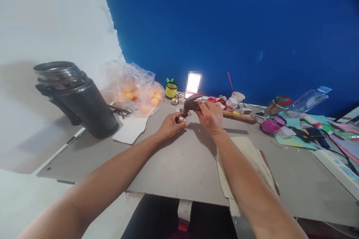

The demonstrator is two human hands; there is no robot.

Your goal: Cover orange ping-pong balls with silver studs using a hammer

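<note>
My right hand (209, 116) is closed round the wooden handle of a claw hammer (192, 104), close to its dark metal head. The handle runs out to the right beyond my fingers. Below the hammer's striking face, my left hand (171, 125) pinches a small shiny gold-brown ball (181, 120) with a mottled surface against the table. The face is right at the ball's top; I cannot tell if they touch. Behind the hammer lie similar gold-brown balls (175, 101).
Left stands a dark open flask (81, 101), with glasses (120, 111), white paper (130, 130) and a plastic bag of orange fruit (134, 93) beside it. A yellow cup (171, 90) and bright phone-like screen (193, 83) are behind. Right are cloth (246, 149), papers and a power strip (336, 171).
</note>
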